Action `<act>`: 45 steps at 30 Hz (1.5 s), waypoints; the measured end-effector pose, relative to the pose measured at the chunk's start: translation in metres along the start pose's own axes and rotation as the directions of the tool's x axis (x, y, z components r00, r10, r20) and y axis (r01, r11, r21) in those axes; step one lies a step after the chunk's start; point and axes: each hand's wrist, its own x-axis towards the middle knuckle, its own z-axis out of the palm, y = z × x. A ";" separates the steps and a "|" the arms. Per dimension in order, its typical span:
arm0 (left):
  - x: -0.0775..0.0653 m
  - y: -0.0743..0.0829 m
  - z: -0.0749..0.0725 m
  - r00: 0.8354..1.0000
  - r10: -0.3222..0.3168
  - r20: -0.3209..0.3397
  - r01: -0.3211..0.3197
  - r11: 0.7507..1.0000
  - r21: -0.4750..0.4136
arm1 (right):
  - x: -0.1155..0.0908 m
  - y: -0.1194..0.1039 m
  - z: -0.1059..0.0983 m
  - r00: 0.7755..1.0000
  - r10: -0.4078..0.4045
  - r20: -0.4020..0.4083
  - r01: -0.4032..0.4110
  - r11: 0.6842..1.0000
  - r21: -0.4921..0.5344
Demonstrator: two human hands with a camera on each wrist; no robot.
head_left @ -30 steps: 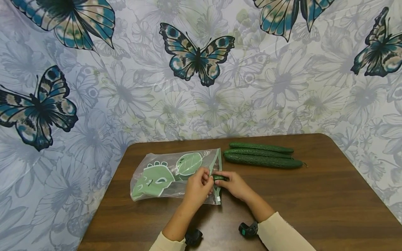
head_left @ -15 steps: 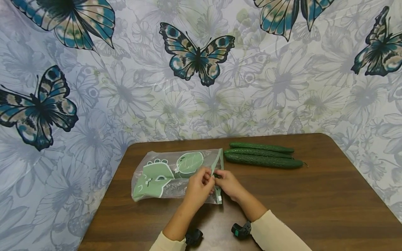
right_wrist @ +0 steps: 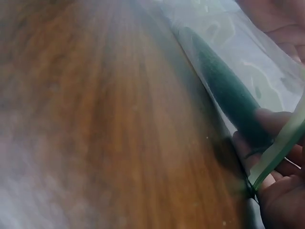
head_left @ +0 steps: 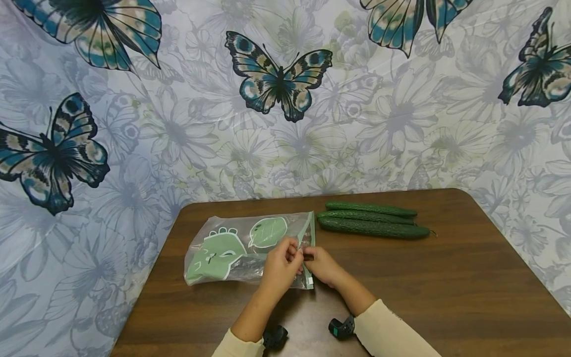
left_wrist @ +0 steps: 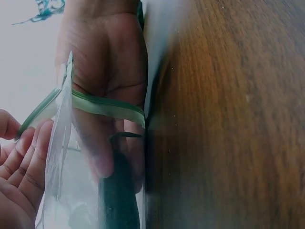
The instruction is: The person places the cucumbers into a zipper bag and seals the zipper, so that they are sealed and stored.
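Observation:
A clear zip bag (head_left: pixel 256 228) with green cartoon prints lies on the table, its green-edged mouth facing right. My left hand (head_left: pixel 278 263) pinches the upper edge of that mouth; in the left wrist view its curled fingers (left_wrist: pixel 26 176) hold the green strip. My right hand (head_left: pixel 324 267) reaches into the mouth, thumb and fingers around the stem end of a cucumber (left_wrist: pixel 119 195). Most of this cucumber lies inside the bag along its near side, as the right wrist view shows. From the head view the held end is hidden by the hands.
Three long cucumbers (head_left: pixel 372 227) lie side by side at the back of the brown wooden table (head_left: pixel 446 277), just right of the bag. Behind the table hangs a butterfly-print cloth (head_left: pixel 285 153). A black wrist camera (head_left: pixel 341 328) sits at the right sleeve.
My right hand has moved left into the bag's mouth, pushing the cucumber in; its green end, visible earlier, is now out of sight in the head view. The left hand keeps its place.

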 end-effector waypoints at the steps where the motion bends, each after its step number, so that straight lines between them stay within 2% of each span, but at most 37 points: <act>1: 0.000 0.000 0.000 1.000 -0.002 0.000 0.002 1.000 -0.001 | 0.000 0.000 0.000 1.000 -0.010 -0.004 0.010 1.000 -0.014; 6: 0.000 -0.002 0.000 1.000 -0.012 0.001 0.012 1.000 -0.012 | 0.001 0.005 -0.002 0.997 -0.070 -0.013 0.068 0.985 -0.157; 11: 0.000 -0.004 0.000 1.000 -0.031 -0.004 0.031 0.999 -0.022 | 0.001 0.004 -0.004 0.995 -0.100 -0.008 0.097 0.976 -0.197; 13: 0.001 -0.004 0.000 0.999 -0.034 -0.006 0.034 0.999 -0.018 | 0.000 0.004 -0.005 0.995 -0.100 -0.008 0.097 0.979 -0.180; 20: 0.001 -0.004 0.000 0.999 -0.041 -0.014 0.041 0.999 -0.006 | -0.005 -0.002 -0.013 0.998 -0.060 -0.035 0.059 0.998 -0.021; 24: 0.001 -0.005 0.000 0.998 -0.055 -0.015 0.055 0.998 -0.016 | -0.007 -0.009 -0.018 0.998 -0.038 -0.052 0.039 0.999 0.012; 36: 0.001 -0.003 0.000 0.998 -0.051 -0.031 0.051 0.999 0.004 | -0.016 -0.033 -0.037 0.992 -0.011 -0.122 0.016 0.999 0.043; 45: 0.001 -0.002 0.000 0.997 -0.069 -0.032 0.068 0.997 -0.023 | -0.024 -0.034 -0.064 0.975 -0.030 -0.221 0.036 0.999 0.026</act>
